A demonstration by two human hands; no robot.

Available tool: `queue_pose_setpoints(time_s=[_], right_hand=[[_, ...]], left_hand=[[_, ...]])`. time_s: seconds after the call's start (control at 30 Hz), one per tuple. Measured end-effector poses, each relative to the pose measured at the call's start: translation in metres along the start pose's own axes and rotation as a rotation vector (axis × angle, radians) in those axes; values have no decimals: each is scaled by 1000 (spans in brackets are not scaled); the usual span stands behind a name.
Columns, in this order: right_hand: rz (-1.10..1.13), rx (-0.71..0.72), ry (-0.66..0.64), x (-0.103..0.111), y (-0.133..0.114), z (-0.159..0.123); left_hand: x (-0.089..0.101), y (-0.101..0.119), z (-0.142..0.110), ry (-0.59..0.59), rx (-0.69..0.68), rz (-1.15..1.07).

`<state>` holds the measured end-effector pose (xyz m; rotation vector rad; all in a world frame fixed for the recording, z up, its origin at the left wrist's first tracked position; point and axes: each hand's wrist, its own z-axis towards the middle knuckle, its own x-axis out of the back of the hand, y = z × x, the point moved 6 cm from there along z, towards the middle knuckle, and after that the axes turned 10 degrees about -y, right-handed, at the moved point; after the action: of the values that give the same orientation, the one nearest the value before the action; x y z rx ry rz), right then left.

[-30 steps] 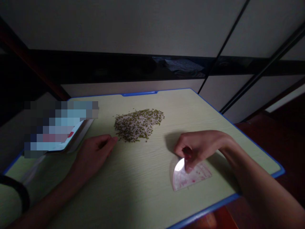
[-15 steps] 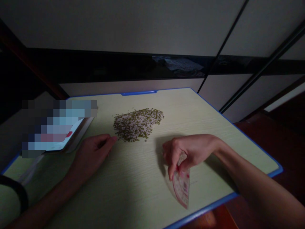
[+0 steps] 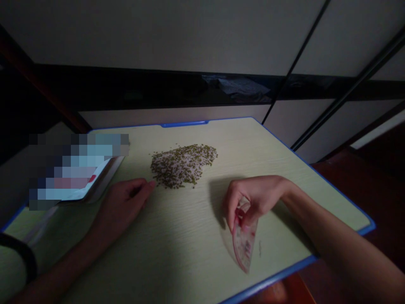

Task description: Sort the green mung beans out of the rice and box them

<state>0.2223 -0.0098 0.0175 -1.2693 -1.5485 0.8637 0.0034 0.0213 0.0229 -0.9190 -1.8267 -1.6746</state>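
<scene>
My right hand (image 3: 249, 200) grips a clear plastic protractor (image 3: 245, 249) with a reddish curved edge and printed marks, pinched between thumb and fingers. The protractor is tilted over the tabletop, one pointed end toward the near edge, its upper part partly hidden by the fingers. My left hand (image 3: 128, 200) rests on the table with its fingers curled in and nothing visible in them. Its thumb tip lies close to the near left side of a spread pile of green beans mixed with pale grains (image 3: 183, 164).
The pale wood-grain table (image 3: 177, 236) has a blue rim. At the left lies a flat device with a lit, pixelated screen (image 3: 79, 177), a pale cable (image 3: 41, 226) beside it. White cabinet panels (image 3: 164, 38) with a dark band stand behind the table.
My right hand has shifted slightly right and turned, tilting the protractor more. A small faint mark on the table beside it shows more upright. My left hand and the pile stay the same.
</scene>
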Motion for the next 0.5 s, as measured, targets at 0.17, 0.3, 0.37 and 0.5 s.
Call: queue_pose_setpoints(time_s=[0.17, 0.3, 0.37, 0.5], right_hand=[[30, 36, 372, 35, 8, -18], [157, 107, 814, 68, 23, -41], [204, 95, 1005, 78, 32, -51], [178, 7, 1245, 84, 43, -67]], left_hand=[[0, 0, -1, 7, 1, 0], [-1, -2, 0, -1, 7, 2], [-1, -3, 1, -6, 9, 2], [-1, -1, -1, -19, 16, -12]])
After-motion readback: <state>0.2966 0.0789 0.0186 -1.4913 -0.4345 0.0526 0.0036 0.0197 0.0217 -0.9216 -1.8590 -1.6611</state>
